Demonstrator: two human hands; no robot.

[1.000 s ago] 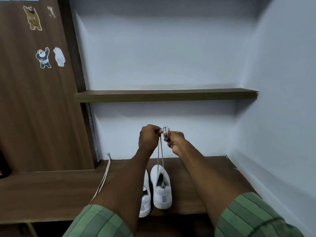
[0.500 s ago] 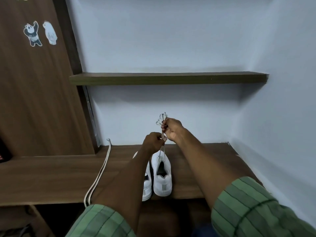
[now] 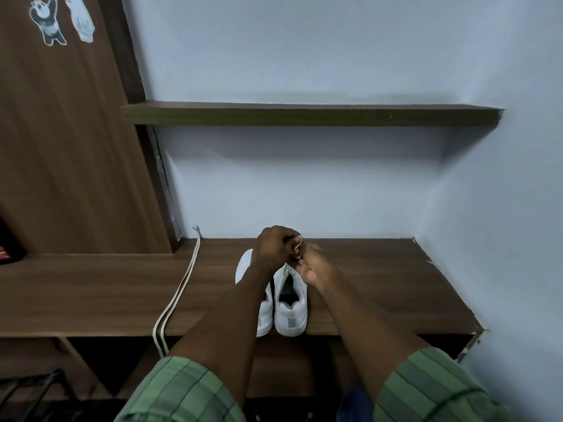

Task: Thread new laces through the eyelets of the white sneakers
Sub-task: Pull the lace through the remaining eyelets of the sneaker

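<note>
Two white sneakers stand side by side on the wooden bench (image 3: 380,284), heels toward me. The right sneaker (image 3: 291,312) shows its open collar; the left sneaker (image 3: 264,315) is mostly hidden under my left forearm. My left hand (image 3: 272,248) is curled above the toes and grips the bunched white lace (image 3: 297,246). My right hand (image 3: 310,266) pinches the same lace just over the right sneaker's tongue. A second white lace (image 3: 179,293) lies loose on the bench to the left, its ends hanging over the front edge.
A wooden shelf (image 3: 304,114) runs across the pale wall above the bench. A brown cabinet panel (image 3: 67,147) with bear stickers stands at the left. The wall (image 3: 502,239) closes in on the right. Dark open space lies under the bench.
Both hands have come down from a raised position to just above the right sneaker, bunching the lace. The camera has tilted lower.
</note>
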